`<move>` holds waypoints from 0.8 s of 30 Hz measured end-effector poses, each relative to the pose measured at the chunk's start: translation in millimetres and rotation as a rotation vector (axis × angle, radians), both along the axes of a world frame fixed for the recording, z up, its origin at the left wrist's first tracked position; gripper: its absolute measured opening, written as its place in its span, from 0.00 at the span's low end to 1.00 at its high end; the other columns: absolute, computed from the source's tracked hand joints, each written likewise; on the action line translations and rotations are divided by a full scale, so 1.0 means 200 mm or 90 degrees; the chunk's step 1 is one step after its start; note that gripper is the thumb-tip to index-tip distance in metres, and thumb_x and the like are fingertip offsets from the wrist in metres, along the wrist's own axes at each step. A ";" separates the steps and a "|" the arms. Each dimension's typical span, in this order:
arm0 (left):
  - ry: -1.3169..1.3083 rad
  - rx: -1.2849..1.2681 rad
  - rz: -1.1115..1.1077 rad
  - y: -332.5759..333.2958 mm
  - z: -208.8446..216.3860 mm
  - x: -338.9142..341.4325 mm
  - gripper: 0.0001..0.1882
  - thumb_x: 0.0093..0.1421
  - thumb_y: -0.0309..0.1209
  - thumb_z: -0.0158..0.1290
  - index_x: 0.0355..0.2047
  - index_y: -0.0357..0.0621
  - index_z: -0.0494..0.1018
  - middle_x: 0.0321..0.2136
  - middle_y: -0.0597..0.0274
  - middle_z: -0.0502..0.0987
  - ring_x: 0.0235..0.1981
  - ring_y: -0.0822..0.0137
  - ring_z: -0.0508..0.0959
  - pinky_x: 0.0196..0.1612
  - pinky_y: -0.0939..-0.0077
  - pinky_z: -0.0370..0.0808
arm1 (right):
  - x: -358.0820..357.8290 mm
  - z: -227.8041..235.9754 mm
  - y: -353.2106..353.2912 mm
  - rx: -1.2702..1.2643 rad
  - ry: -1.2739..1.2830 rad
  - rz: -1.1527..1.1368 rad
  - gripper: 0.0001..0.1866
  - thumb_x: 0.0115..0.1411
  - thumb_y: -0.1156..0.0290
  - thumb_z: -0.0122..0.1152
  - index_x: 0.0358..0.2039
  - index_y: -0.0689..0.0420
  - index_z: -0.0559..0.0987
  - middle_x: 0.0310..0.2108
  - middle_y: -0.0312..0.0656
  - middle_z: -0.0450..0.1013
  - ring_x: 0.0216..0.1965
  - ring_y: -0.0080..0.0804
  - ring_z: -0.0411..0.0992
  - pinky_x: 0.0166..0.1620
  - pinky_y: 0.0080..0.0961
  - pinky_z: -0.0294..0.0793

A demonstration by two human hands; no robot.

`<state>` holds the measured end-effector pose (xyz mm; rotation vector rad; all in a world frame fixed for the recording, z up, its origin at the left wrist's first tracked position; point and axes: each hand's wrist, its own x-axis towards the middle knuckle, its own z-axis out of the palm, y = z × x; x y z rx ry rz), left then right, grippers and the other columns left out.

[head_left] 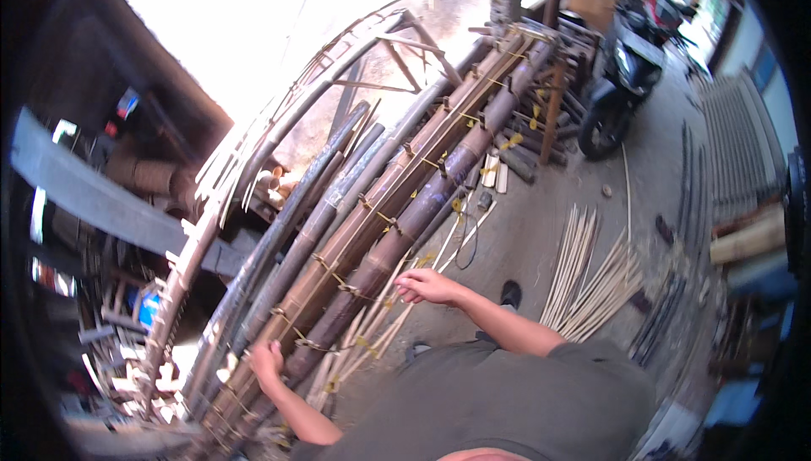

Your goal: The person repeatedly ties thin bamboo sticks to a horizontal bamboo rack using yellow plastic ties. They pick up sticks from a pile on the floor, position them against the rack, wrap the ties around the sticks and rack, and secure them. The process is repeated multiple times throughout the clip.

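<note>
Steadying the tied bamboo poles (397,216) leaning before me, my left hand (267,361) closed on one pole, right hand (425,285) loosely open beside them; next I probably need a firmer grip.

The bamboo poles (397,216) are dark brown and grey, lashed with yellowish ties (384,218). The split bamboo strips (591,279) are pale straw on the grey floor (541,233). The motorbike (621,73) is black. The shirt (507,402) is olive-grey.

We note a parked scooter (621,81) upper right, loose bamboo strips (591,279) fanned on the concrete floor (541,233), and a cardboard box (591,1) behind.
</note>
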<state>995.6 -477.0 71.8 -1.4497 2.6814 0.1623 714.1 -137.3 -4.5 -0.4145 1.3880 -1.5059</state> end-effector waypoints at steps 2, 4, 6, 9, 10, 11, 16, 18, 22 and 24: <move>0.172 -0.010 0.002 0.14 -0.02 -0.20 0.16 0.62 0.39 0.50 0.40 0.40 0.77 0.39 0.40 0.78 0.42 0.42 0.77 0.46 0.51 0.71 | -0.19 -0.06 0.28 0.033 -0.020 -0.019 0.17 0.68 0.57 0.50 0.47 0.57 0.75 0.39 0.39 0.75 0.34 0.22 0.74 0.38 0.22 0.76; 0.166 -0.014 0.014 0.30 -0.06 -0.48 0.19 0.63 0.39 0.49 0.48 0.40 0.75 0.47 0.39 0.74 0.49 0.43 0.73 0.52 0.55 0.69 | -0.38 -0.09 0.54 0.084 -0.010 -0.017 0.16 0.68 0.59 0.50 0.47 0.57 0.75 0.38 0.38 0.75 0.34 0.21 0.74 0.37 0.21 0.75; 0.219 -0.017 -0.070 0.50 -0.06 -0.77 0.20 0.63 0.41 0.50 0.49 0.40 0.74 0.45 0.39 0.75 0.50 0.44 0.73 0.54 0.58 0.69 | -0.52 -0.11 0.79 0.128 -0.030 -0.026 0.15 0.68 0.61 0.49 0.47 0.56 0.75 0.38 0.37 0.76 0.32 0.20 0.72 0.37 0.19 0.74; 0.307 0.141 -0.114 0.85 0.09 -1.27 0.21 0.63 0.41 0.51 0.50 0.38 0.73 0.44 0.41 0.76 0.48 0.46 0.75 0.52 0.60 0.70 | -0.81 -0.06 1.08 0.135 -0.010 -0.031 0.15 0.68 0.61 0.49 0.47 0.58 0.75 0.38 0.37 0.76 0.33 0.20 0.72 0.37 0.19 0.73; 0.300 0.114 -0.142 0.94 0.13 -1.42 0.21 0.63 0.40 0.52 0.51 0.38 0.73 0.42 0.45 0.79 0.43 0.54 0.79 0.49 0.65 0.73 | -0.91 -0.04 1.13 0.137 0.008 -0.039 0.15 0.68 0.61 0.49 0.47 0.58 0.75 0.38 0.37 0.76 0.33 0.20 0.72 0.37 0.19 0.73; 0.306 0.104 -0.153 1.00 0.13 -1.55 0.21 0.63 0.40 0.53 0.51 0.38 0.73 0.42 0.45 0.79 0.43 0.54 0.79 0.49 0.65 0.73 | -1.01 -0.01 1.18 0.139 0.026 -0.047 0.16 0.68 0.61 0.49 0.47 0.59 0.75 0.38 0.38 0.76 0.33 0.21 0.72 0.37 0.20 0.73; 0.372 0.166 -0.223 1.38 0.18 -2.29 0.21 0.62 0.37 0.54 0.52 0.38 0.72 0.42 0.43 0.77 0.41 0.50 0.78 0.46 0.63 0.74 | -1.49 0.08 1.33 0.109 0.075 -0.128 0.16 0.68 0.61 0.50 0.46 0.60 0.75 0.38 0.39 0.76 0.33 0.21 0.72 0.37 0.21 0.73; 0.394 0.216 -0.259 1.51 0.16 -2.58 0.22 0.61 0.37 0.54 0.53 0.38 0.71 0.41 0.44 0.78 0.39 0.51 0.79 0.44 0.63 0.75 | -1.64 0.08 1.37 0.101 0.045 -0.148 0.16 0.68 0.62 0.50 0.47 0.61 0.75 0.38 0.40 0.76 0.34 0.21 0.72 0.38 0.21 0.74; 0.398 0.244 -0.347 1.73 0.14 -3.20 0.23 0.63 0.39 0.53 0.55 0.40 0.70 0.46 0.45 0.77 0.41 0.55 0.80 0.47 0.67 0.74 | -1.89 0.03 1.47 0.092 0.075 -0.162 0.14 0.68 0.65 0.49 0.46 0.62 0.75 0.39 0.40 0.76 0.35 0.22 0.73 0.40 0.21 0.74; 0.444 0.202 -0.426 1.79 0.03 -3.52 0.22 0.64 0.37 0.50 0.54 0.37 0.70 0.50 0.43 0.74 0.48 0.52 0.77 0.53 0.64 0.71 | -2.02 -0.04 1.55 0.096 0.043 -0.156 0.14 0.68 0.66 0.49 0.46 0.62 0.75 0.38 0.41 0.77 0.36 0.22 0.74 0.40 0.21 0.75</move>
